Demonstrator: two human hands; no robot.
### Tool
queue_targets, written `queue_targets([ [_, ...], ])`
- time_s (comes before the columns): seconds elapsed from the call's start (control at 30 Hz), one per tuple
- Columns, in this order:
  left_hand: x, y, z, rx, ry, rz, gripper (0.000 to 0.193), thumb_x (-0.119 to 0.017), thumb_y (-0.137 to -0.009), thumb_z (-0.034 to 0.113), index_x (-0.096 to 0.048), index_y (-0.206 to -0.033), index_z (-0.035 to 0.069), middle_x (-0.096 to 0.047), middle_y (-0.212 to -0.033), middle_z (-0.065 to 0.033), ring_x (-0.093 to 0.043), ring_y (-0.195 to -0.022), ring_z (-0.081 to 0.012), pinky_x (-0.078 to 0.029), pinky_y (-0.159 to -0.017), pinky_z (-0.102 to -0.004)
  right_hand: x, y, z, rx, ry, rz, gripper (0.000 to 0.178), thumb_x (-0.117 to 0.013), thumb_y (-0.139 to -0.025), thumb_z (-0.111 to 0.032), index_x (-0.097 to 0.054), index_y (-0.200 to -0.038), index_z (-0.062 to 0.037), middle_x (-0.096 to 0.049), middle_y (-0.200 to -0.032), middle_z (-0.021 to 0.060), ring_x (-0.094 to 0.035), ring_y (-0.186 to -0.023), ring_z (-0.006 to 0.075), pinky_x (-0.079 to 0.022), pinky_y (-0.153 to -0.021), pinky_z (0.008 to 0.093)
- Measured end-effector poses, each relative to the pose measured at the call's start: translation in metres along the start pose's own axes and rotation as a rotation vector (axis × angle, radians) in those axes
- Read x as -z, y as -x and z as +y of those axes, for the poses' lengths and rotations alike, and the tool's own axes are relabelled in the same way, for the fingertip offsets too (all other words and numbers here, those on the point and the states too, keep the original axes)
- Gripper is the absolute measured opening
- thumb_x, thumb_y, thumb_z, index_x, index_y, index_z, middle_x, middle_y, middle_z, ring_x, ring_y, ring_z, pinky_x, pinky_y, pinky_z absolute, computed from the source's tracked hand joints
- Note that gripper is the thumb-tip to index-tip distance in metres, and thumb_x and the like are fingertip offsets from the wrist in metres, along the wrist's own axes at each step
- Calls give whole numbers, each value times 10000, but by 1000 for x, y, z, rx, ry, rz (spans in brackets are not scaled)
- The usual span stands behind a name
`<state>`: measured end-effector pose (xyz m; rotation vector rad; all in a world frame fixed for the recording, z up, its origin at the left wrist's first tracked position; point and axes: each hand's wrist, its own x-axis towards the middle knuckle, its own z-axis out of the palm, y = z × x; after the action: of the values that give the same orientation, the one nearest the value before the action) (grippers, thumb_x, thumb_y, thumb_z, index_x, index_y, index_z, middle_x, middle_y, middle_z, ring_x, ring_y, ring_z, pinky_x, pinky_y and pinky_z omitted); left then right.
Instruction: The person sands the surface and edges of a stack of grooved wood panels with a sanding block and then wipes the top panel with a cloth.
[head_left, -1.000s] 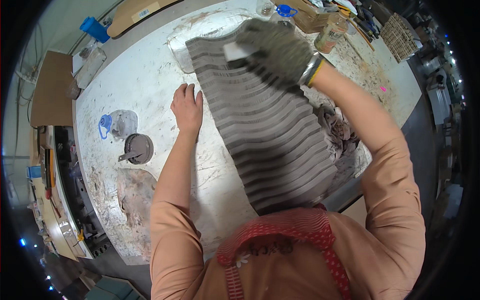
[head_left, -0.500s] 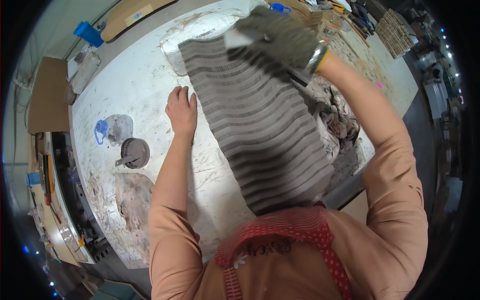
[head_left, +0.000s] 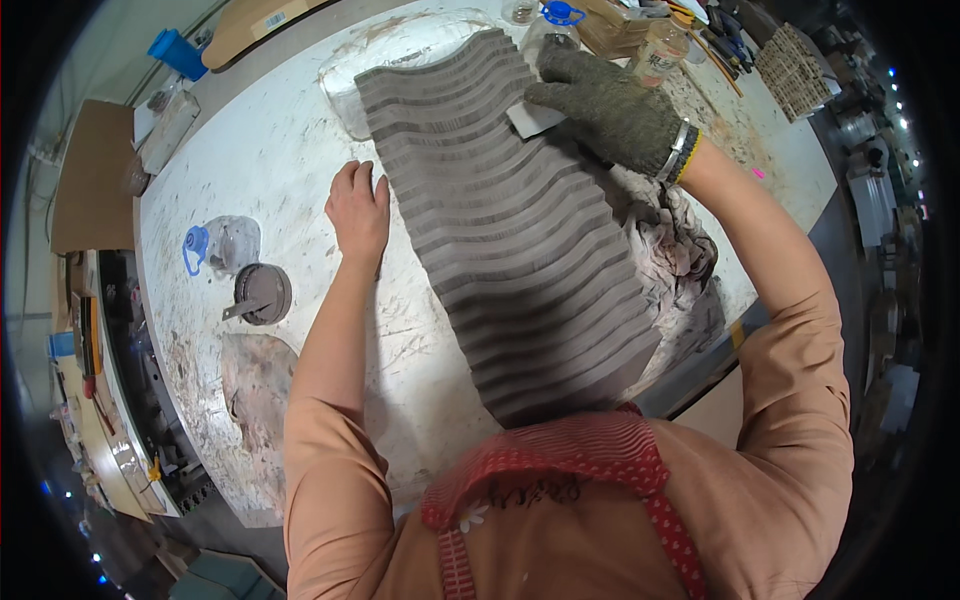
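A grey-brown panel with wavy ridges (head_left: 500, 230) lies lengthwise before me, its near end close to my apron. My right hand (head_left: 620, 110), in a dark work glove with a yellow cuff, is closed on a scraper (head_left: 535, 120). The scraper's pale flat blade lies over the panel's right edge near its far end; the glove hides most of its handle. Bare, my left hand (head_left: 358, 212) rests on the white table beside the panel's left edge, fingers stretched out and holding nothing. Its thumb is nearest to the panel.
A round tin (head_left: 263, 294) with a flat metal tool in it stands left, beside a clear bottle with a blue cap (head_left: 232, 245). Stained cloth (head_left: 258, 390) lies nearer. Crumpled rags (head_left: 675, 245) sit right of the panel. Bottles, tools and a woven basket (head_left: 795, 70) stand far right.
My right hand has moved right and a little nearer with the scraper, from over the panel's far end to its right edge. My left hand has barely shifted.
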<state>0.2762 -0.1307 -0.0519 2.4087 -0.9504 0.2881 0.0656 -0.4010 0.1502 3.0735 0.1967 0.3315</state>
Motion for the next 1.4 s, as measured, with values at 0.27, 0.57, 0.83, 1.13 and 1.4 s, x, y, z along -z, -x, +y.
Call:
queue_targets([
  [0.27,0,1,1,12,8,11,364,-640,-955,280,-642,-1271,98,-573,-1361,-89,-508,-1307,-287,-373,-1065,-473,8,-11,-4,66,48,-56,441,-730,-768,-101,-655,-1202,-77,-618,-1200,146,-629,-1139,333,-512,-1004,449],
  [0.57,7,1,9,28,-1,-23,405,-637,-927,157,-595,-1323,87,-550,-1393,-98,-495,-1323,-308,-382,-1065,-480,-28,-28,-38,-13,-194,-96,451,-709,-852,-176,-641,-1290,-96,-580,-1318,199,-580,-1236,370,-502,-1017,448],
  [0.83,6,2,9,9,-31,-16,401,-630,-937,158,-584,-1329,85,-549,-1391,-99,-502,-1313,-313,-388,-1058,-480,-47,-29,-69,-189,-302,-10,559,-668,-914,-351,-578,-1405,-99,-521,-1465,205,-463,-1391,381,-389,-1138,481],
  [1.13,0,1,3,-7,8,34,365,-639,-942,256,-639,-1270,97,-579,-1350,-113,-525,-1284,-308,-399,-1039,-480,-10,-39,-82,-332,-674,327,505,-661,-934,-369,-645,-1297,-19,-687,-1117,172,-644,-1036,280,-518,-938,386],
  [1.4,-4,2,2,-30,-8,6,405,-650,-952,313,-632,-1293,95,-565,-1366,-103,-489,-1314,-275,-369,-1052,-472,-5,15,-72,-614,-826,255,514,-709,-927,-383,-648,-1313,-49,-705,-1135,125,-669,-1031,233,-544,-907,353],
])
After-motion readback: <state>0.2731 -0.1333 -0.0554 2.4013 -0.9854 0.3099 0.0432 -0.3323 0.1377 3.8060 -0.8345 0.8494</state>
